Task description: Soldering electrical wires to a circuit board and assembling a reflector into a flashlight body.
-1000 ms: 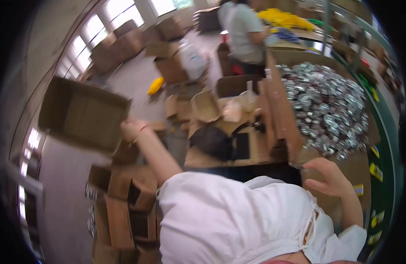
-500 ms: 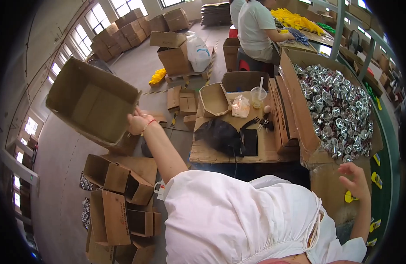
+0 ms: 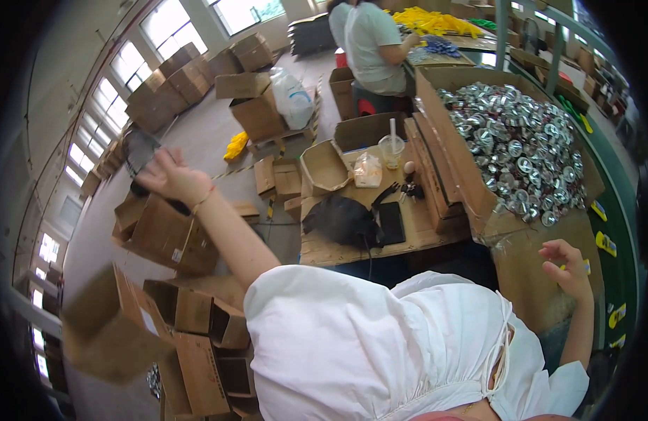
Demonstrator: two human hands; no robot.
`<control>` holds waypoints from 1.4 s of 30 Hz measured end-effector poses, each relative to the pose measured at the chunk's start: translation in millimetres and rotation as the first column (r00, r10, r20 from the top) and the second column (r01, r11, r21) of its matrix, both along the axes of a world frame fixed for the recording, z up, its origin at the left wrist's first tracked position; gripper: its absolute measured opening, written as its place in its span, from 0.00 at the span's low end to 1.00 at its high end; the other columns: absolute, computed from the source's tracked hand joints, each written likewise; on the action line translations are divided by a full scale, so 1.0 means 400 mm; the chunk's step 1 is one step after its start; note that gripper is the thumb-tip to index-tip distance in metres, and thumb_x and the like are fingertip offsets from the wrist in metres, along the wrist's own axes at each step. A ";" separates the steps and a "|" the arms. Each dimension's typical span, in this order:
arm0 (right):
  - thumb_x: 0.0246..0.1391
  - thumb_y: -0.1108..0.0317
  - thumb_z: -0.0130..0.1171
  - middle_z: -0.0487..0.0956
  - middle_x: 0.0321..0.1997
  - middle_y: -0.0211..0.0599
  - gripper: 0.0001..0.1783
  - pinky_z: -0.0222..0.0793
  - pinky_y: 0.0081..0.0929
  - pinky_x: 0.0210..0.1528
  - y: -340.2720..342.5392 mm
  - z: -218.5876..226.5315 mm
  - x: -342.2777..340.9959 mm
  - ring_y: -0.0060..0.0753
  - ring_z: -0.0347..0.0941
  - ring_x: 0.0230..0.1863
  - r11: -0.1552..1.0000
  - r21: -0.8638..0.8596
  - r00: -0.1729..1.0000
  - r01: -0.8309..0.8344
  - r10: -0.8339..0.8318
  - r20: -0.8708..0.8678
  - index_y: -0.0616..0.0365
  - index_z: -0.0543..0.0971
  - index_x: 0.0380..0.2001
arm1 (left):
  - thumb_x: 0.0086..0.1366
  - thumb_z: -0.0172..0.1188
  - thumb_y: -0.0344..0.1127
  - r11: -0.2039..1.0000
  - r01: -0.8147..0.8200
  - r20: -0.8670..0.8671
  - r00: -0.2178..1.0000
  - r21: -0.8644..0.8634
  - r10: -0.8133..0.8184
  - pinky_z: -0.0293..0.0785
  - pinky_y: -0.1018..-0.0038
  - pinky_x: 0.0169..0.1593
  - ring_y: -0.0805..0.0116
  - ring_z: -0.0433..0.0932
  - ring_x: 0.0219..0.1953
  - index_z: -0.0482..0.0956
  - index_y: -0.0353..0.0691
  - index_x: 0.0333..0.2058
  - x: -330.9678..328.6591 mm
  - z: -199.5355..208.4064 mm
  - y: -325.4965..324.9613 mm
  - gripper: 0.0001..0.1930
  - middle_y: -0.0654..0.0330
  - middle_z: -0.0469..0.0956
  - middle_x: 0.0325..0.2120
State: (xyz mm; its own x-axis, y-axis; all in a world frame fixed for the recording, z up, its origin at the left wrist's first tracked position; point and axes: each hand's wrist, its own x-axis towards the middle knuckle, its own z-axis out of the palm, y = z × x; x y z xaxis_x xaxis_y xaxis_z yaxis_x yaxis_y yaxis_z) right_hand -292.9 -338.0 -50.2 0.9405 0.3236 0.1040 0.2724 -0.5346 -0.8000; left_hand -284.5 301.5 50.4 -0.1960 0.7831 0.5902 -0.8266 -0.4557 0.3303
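My left hand [image 3: 173,177] is stretched out to the far left, open, fingers spread, holding nothing. Below it and apart from it, a brown cardboard box [image 3: 113,326] appears blurred at the lower left, tilted above stacked open boxes [image 3: 194,309]. At the right, my right hand [image 3: 568,270] hangs with its fingers loosely bent and apart, nothing in it. It is close to the cardboard front [image 3: 541,295] below a large carton [image 3: 443,140] heaped with shiny silver, cup-shaped parts [image 3: 513,140]. A small yellow item [image 3: 587,266] shows just behind that hand.
A cardboard-covered table [image 3: 324,249] bears a black bag [image 3: 341,219], a drink cup [image 3: 392,151] and a shallow box [image 3: 325,167]. Yellow pieces lie along a green conveyor [image 3: 618,259] at the right. A seated co-worker [image 3: 373,49] is ahead; a carton [image 3: 169,235] stands at left.
My left hand has let go of the cardboard box, which has dropped down and to the left. The view has shifted slightly. My right hand stays near the same place.
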 end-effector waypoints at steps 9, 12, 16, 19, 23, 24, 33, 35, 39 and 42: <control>0.45 0.68 0.61 0.77 0.38 0.34 0.19 0.68 0.24 0.46 -0.034 -0.003 -0.172 0.25 0.73 0.41 0.988 0.068 0.979 0.137 -0.145 0.143 0.61 0.73 0.41 | 0.61 0.49 0.32 0.826 0.563 -0.294 0.793 0.016 -0.534 0.73 0.68 0.42 0.59 0.73 0.44 0.53 0.38 0.57 0.410 -0.028 -0.501 0.26 0.51 0.63 0.51; 0.46 0.66 0.61 0.77 0.39 0.34 0.19 0.68 0.22 0.45 -0.066 -0.034 -0.250 0.24 0.73 0.40 0.952 0.227 0.970 0.206 -0.230 0.082 0.59 0.73 0.43 | 0.62 0.47 0.32 0.634 0.769 -0.396 0.609 0.083 -0.687 0.73 0.72 0.40 0.61 0.74 0.43 0.60 0.35 0.52 0.462 0.036 -0.762 0.19 0.55 0.68 0.46; 0.47 0.65 0.60 0.77 0.39 0.33 0.19 0.67 0.21 0.45 -0.122 -0.131 -0.337 0.22 0.72 0.40 0.802 0.480 0.919 0.355 -0.393 -0.024 0.59 0.73 0.42 | 0.59 0.50 0.31 0.368 0.887 -0.437 0.458 0.278 -0.774 0.74 0.71 0.40 0.61 0.73 0.43 0.61 0.34 0.52 0.338 0.094 -1.205 0.22 0.54 0.67 0.46; 0.47 0.67 0.60 0.76 0.41 0.35 0.18 0.66 0.20 0.47 -0.171 -0.206 -0.381 0.23 0.71 0.42 0.574 0.612 0.751 0.544 -0.658 -0.051 0.62 0.72 0.42 | 0.58 0.54 0.33 -0.091 0.858 -0.726 0.366 0.505 -0.582 0.72 0.76 0.39 0.72 0.72 0.40 0.70 0.35 0.47 0.240 0.040 -1.477 0.17 0.59 0.68 0.46; 0.48 0.74 0.56 0.73 0.45 0.41 0.24 0.65 0.22 0.47 -0.232 -0.334 -0.419 0.25 0.68 0.45 -0.087 0.871 0.288 0.483 -0.924 -0.251 0.62 0.65 0.50 | 0.47 0.66 0.37 -0.545 0.734 -0.909 0.386 0.406 -0.158 0.66 0.72 0.47 0.63 0.67 0.46 0.61 0.35 0.54 0.226 -0.207 -1.736 0.36 0.53 0.67 0.46; 0.49 0.74 0.56 0.73 0.45 0.40 0.26 0.65 0.21 0.47 -0.230 -0.345 -0.451 0.25 0.68 0.45 -0.201 0.871 0.191 0.449 -0.930 -0.313 0.62 0.63 0.51 | 0.45 0.67 0.40 -0.611 0.647 -0.848 0.524 0.457 -0.080 0.63 0.66 0.53 0.54 0.64 0.52 0.60 0.35 0.55 0.223 -0.280 -1.761 0.39 0.48 0.64 0.49; 0.52 0.70 0.54 0.70 0.49 0.37 0.33 0.60 0.22 0.48 -0.282 -0.351 -0.635 0.26 0.66 0.49 -0.524 0.839 -0.500 0.145 -0.771 -0.395 0.57 0.52 0.59 | 0.44 0.62 0.41 -0.640 0.719 -0.828 0.513 0.271 0.226 0.71 0.65 0.46 0.49 0.70 0.44 0.67 0.44 0.51 0.207 -0.551 -1.758 0.32 0.49 0.62 0.48; 0.52 0.68 0.54 0.71 0.48 0.36 0.31 0.60 0.21 0.48 -0.306 -0.340 -0.683 0.25 0.66 0.49 -0.499 0.767 -0.627 0.403 -0.761 -0.166 0.59 0.56 0.57 | 0.45 0.61 0.41 -0.690 0.670 -0.854 0.500 0.274 0.146 0.71 0.64 0.45 0.49 0.71 0.44 0.66 0.44 0.52 0.182 -0.541 -1.774 0.32 0.49 0.63 0.48; 0.51 0.64 0.58 0.76 0.37 0.31 0.21 0.62 0.15 0.38 -0.371 -0.376 -0.776 0.18 0.70 0.36 -0.604 0.579 -0.659 0.547 -0.737 -0.147 0.60 0.71 0.47 | 0.46 0.63 0.46 -0.618 0.765 -0.900 0.383 0.184 0.206 0.71 0.63 0.43 0.49 0.72 0.43 0.64 0.45 0.52 0.166 -0.475 -1.767 0.33 0.49 0.63 0.47; 0.50 0.60 0.59 0.77 0.32 0.30 0.18 0.60 0.11 0.32 -0.390 -0.397 -0.866 0.12 0.67 0.31 -0.687 0.290 -0.683 0.666 -0.719 -0.133 0.60 0.75 0.43 | 0.47 0.64 0.49 -0.458 0.791 -0.861 0.499 0.406 0.098 0.71 0.63 0.40 0.52 0.72 0.41 0.71 0.42 0.43 0.303 -0.470 -1.787 0.27 0.51 0.68 0.40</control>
State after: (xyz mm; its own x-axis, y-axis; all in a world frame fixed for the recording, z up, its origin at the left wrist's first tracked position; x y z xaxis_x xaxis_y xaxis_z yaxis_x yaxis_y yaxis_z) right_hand -639.5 -494.0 -208.8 -0.4575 -0.8867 0.0672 -0.3024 0.0841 -0.9495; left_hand -163.1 -413.2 -137.5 0.3118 -0.8995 0.3061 -0.8898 -0.1635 0.4259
